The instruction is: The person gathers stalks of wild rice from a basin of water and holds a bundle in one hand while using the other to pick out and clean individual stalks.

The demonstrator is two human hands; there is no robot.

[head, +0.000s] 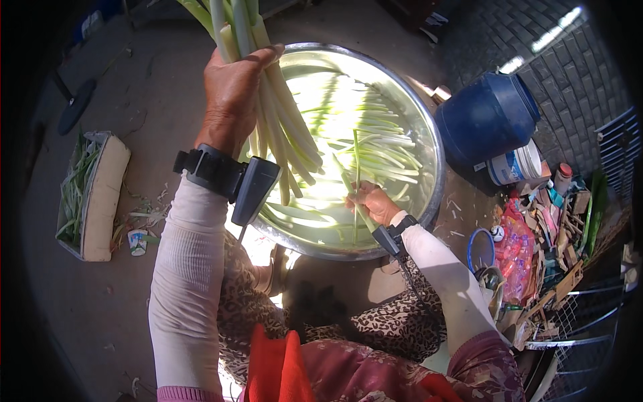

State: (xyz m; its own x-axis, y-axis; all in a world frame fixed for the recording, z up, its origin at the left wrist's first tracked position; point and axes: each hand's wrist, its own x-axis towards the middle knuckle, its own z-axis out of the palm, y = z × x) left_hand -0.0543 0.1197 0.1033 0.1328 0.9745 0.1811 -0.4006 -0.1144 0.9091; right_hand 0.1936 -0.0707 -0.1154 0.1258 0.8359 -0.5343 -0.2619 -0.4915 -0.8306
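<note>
My left hand (233,90) grips a bunch of long green stalks, like scallions or leeks (281,110), above the left side of a wide metal basin (436,166). Their pale ends hang down over the basin. Near the basin's lower right, my right hand (374,201) holds a green stalk (342,173) between its fingers; a thin green leaf (356,151) passes upright by the fingertips. Inside the basin many more pale-green stalks (371,115) lie side by side in what looks like water, partly washed out by glare.
On the left stands a pale box (103,201) of green leaves, with scraps and a paper cup (137,242) beside it. To the right are a blue plastic barrel (487,118), a white bucket (515,163), plastic bottles (515,256) and piled scrap wood. Beyond is a brick-patterned surface (572,75).
</note>
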